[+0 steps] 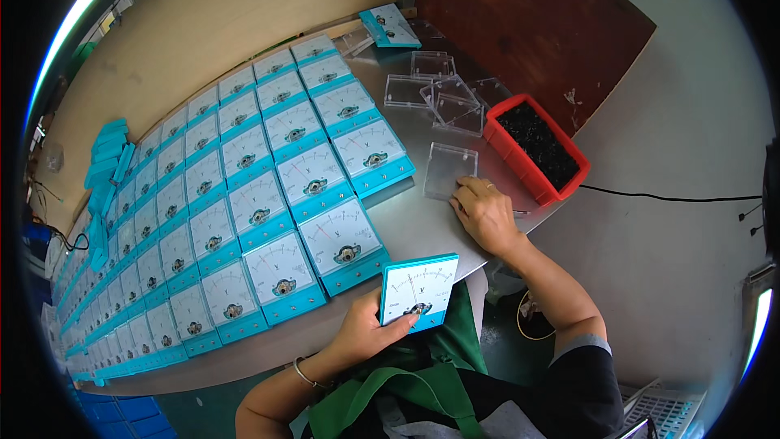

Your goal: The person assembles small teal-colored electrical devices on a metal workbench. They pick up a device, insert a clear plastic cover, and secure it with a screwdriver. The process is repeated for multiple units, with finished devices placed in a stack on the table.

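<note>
My left hand (366, 329) holds up a voltmeter (421, 280) in front of me, at the table's front edge. It has a white dial with a thin needle and a teal frame, and my thumb lies on its lower teal part. To the right, my right hand (489, 218) rests on the table with its fingers curled on the near right corner of a clear plastic cover (448, 166). The cover lies flat; my fingertips are partly hidden.
Rows of similar voltmeters (281, 120) fill the table's left side. Loose clear covers (457, 106) lie farther back, near another teal meter (392, 26). A red bin (526, 164) of small dark parts stands beyond my right hand. Teal pieces (106, 162) are piled far left.
</note>
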A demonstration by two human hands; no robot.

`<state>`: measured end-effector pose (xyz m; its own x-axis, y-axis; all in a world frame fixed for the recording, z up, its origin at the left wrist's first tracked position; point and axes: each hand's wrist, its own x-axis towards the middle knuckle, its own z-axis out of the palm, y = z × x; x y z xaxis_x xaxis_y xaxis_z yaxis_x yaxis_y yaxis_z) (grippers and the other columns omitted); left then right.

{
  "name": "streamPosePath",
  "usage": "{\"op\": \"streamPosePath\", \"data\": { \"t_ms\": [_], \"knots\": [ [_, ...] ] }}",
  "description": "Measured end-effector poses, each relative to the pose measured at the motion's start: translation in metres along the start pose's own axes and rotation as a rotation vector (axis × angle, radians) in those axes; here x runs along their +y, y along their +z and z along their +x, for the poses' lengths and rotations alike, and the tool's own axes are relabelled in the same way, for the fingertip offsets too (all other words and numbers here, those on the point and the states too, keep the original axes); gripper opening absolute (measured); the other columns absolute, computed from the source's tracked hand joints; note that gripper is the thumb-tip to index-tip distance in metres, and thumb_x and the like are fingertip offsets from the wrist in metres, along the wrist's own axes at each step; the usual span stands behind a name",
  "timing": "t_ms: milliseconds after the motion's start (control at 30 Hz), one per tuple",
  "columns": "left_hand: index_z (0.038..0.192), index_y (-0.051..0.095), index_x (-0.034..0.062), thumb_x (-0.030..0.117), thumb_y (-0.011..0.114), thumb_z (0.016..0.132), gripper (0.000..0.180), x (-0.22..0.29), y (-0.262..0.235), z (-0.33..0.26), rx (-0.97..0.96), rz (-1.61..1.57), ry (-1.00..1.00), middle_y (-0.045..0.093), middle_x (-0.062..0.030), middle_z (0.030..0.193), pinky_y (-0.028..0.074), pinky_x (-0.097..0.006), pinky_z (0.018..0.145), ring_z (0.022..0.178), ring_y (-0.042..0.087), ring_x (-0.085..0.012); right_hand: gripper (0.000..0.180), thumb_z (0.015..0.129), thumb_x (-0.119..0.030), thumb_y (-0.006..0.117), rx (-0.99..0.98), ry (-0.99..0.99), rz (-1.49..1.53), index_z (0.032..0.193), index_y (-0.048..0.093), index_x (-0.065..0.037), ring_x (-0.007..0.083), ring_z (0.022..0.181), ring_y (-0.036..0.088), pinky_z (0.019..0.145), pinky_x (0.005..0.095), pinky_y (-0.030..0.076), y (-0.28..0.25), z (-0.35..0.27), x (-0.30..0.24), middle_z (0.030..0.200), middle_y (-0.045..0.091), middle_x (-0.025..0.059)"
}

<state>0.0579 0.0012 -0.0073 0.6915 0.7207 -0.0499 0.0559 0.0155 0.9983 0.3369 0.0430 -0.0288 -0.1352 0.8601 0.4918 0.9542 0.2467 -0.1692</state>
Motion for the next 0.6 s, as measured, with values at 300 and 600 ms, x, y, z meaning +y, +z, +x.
{"op": "streamPosePath", "data": {
  "t_ms": [300,600],
  "knots": [
    [0.115,0.056,0.0006,0.009,0.065,0.081,0.036,-0.002,0.009,-0.003,-0.168,0.188,0.167,0.064,-0.0138,0.105,0.050,-0.035,0.081,0.095,0.064,-0.0277,0.028,0.093,-0.022,0.058,-0.286,0.918,1.274,0.089,0.062,0.005,0.0093,0.052,0.061,0.036,0.0170,0.029,-0.068,-0.023,-0.004,0.077,0.067,0.0129],
    [0.125,0.053,0.0062,0.008,0.066,0.077,0.050,0.009,0.041,0.038,-0.254,0.640,0.159,0.014,-0.0272,0.150,0.048,-0.042,0.090,0.111,0.054,-0.0431,0.012,0.081,-0.014,0.063,0.017,0.346,0.059,0.087,0.066,-0.005,0.0365,0.072,0.064,0.064,0.0422,0.051,-0.086,0.011,0.039,0.077,0.066,0.0174]
  ]
}}
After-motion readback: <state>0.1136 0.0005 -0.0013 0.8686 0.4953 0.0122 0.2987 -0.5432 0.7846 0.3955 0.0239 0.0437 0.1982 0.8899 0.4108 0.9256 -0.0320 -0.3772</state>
